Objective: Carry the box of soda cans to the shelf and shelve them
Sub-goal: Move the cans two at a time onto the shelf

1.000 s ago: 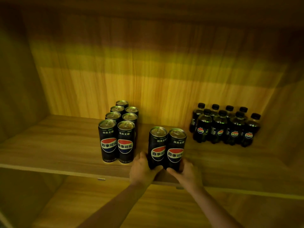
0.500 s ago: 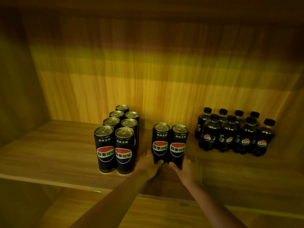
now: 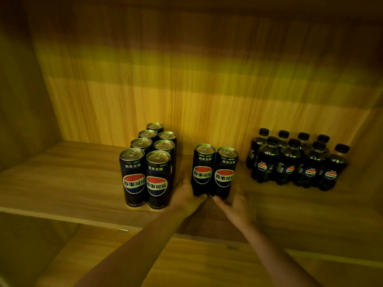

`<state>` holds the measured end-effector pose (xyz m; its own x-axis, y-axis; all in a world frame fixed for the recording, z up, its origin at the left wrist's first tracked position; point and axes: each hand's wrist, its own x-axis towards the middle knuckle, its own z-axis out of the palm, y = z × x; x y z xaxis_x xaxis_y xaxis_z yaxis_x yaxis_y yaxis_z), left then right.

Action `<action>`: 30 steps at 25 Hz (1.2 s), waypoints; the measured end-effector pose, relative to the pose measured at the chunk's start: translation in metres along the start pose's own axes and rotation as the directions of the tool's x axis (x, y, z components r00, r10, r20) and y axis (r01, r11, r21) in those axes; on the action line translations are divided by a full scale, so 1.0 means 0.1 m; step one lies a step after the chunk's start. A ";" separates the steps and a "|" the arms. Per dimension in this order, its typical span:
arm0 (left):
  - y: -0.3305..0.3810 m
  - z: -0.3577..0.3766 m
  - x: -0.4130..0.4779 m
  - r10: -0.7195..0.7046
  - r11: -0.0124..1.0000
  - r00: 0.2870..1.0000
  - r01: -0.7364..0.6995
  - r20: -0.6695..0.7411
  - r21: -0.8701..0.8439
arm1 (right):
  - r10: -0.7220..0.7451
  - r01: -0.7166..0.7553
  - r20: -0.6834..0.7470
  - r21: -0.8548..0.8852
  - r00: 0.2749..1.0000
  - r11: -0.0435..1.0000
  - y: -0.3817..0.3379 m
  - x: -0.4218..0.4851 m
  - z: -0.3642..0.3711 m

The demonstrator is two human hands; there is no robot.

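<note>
Here the left hand (image 3: 186, 198) grips the left can (image 3: 202, 170) near its base, the right hand (image 3: 237, 205) the right can (image 3: 224, 172). Both stand upright, touching, on the shelf (image 3: 62, 183), probably so they slide as a pair beside the can block (image 3: 149, 162).

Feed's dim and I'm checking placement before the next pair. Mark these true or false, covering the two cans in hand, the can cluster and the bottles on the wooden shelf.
1. The left hand grips the left black soda can and the right hand grips the right black soda can, both near the base. True.
2. The held cans touch the cluster of black cans. False: a gap separates them.
3. Small dark plastic bottles with black caps stand right of the held cans on the wooden shelf. True.
4. One held can lies on its side. False: both are upright.
</note>
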<state>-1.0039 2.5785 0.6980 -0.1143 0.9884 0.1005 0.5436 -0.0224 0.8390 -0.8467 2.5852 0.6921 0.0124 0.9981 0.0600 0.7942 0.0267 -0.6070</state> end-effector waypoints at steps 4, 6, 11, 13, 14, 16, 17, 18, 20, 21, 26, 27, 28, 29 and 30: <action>0.33 -0.16 -0.70 0.284 0.939 0.954 -0.256 -0.096 0.231 | -0.123 0.139 -0.245 0.050 0.962 0.989 -0.14 -0.32 -0.36; 0.49 -0.42 -1.01 0.441 0.847 0.889 -0.368 -0.120 0.383 | -0.257 0.261 -0.283 -0.025 0.924 0.965 -0.37 -0.46 -0.57; 0.72 -1.48 -1.23 0.458 0.744 0.859 -0.228 -0.229 0.628 | -0.511 0.461 -0.182 -0.258 0.840 0.849 -1.20 -0.76 -0.88; 0.68 -1.89 -1.26 0.370 0.718 0.908 -0.144 -0.198 0.681 | -0.557 0.510 -0.078 -0.317 0.827 0.800 -1.53 -0.90 -0.84; 0.63 -2.07 -1.28 0.312 0.703 0.936 -0.110 -0.166 0.703 | -0.566 0.528 -0.015 -0.341 0.824 0.778 -1.68 -0.98 -0.78; 0.49 -2.36 -1.32 0.191 0.658 0.977 -0.052 -0.100 0.751 | -0.566 0.555 0.101 -0.394 0.818 0.733 -1.90 -1.11 -0.61; 0.41 -2.47 -1.36 0.140 0.628 0.988 -0.032 -0.072 0.778 | -0.553 0.558 0.146 -0.418 0.820 0.717 -1.99 -1.17 -0.52; 0.33 -2.57 -1.41 0.107 0.605 0.993 -0.023 -0.052 0.796 | -0.538 0.555 0.173 -0.429 0.825 0.713 -2.08 -1.23 -0.43; 0.14 -2.75 -1.55 0.105 0.601 0.994 -0.035 -0.035 0.798 | -0.517 0.547 0.198 -0.432 0.833 0.717 -2.25 -1.37 -0.24; 0.04 -2.83 -1.64 0.125 0.610 0.992 -0.052 -0.031 0.791 | -0.512 0.548 0.208 -0.438 0.833 0.713 -2.33 -1.45 -0.15; -0.53 -3.30 -2.08 0.157 0.619 0.987 -0.133 0.044 0.774 | -0.473 0.523 0.228 -0.449 0.851 0.725 -2.73 -2.03 0.48; -0.69 -3.40 -2.17 0.153 0.618 0.986 -0.151 0.070 0.771 | -0.457 0.513 0.234 -0.449 0.858 0.732 -2.79 -2.17 0.65; -0.86 -3.48 -2.24 0.153 0.618 0.983 -0.176 0.102 0.767 | -0.439 0.499 0.239 -0.444 0.866 0.744 -2.85 -2.31 0.83; -1.06 -3.59 -2.32 0.154 0.617 0.978 -0.204 0.138 0.760 | -0.415 0.478 0.238 -0.436 0.878 0.762 -2.92 -2.47 1.06; -1.25 -3.69 -2.38 0.151 0.618 0.975 -0.223 0.165 0.754 | -0.392 0.458 0.238 -0.430 0.889 0.778 -2.98 -2.60 1.26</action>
<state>-1.3511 2.2908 0.7667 0.1077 0.9848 0.1360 0.9883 -0.1209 0.0932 -1.1627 2.3243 0.7575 -0.4446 0.8898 0.1025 0.8849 0.4541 -0.1040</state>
